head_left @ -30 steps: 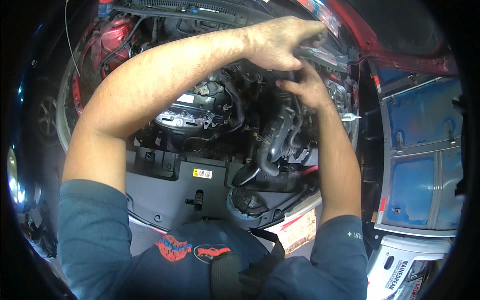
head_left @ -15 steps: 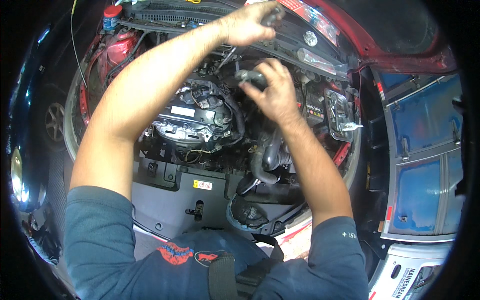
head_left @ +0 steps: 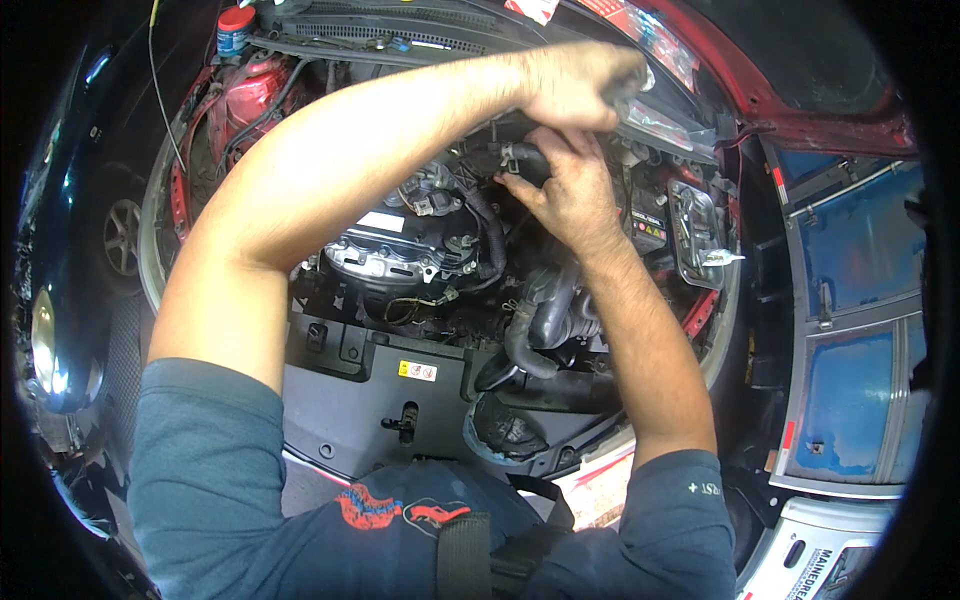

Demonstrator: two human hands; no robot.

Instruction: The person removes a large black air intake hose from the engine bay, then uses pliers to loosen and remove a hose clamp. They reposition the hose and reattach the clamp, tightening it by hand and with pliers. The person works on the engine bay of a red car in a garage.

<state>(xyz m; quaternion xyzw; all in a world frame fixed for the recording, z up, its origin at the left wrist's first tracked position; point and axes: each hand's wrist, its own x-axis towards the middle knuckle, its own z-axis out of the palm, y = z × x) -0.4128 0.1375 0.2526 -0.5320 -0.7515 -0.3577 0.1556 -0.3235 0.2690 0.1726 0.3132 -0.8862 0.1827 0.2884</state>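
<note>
Yellow label (head_left: 417,371): small rectangle, set on black front panel (head_left: 350,400), nearest.
White label (head_left: 380,222): oblong, on engine cover (head_left: 400,250).
Right hand (head_left: 570,190): fingers wrapped around black hose (head_left: 522,158), mid-bay.
Left hand (head_left: 575,85): clenched, contents cannot be told, above hose.
Red-capped bottle (head_left: 235,28): far left.
</note>
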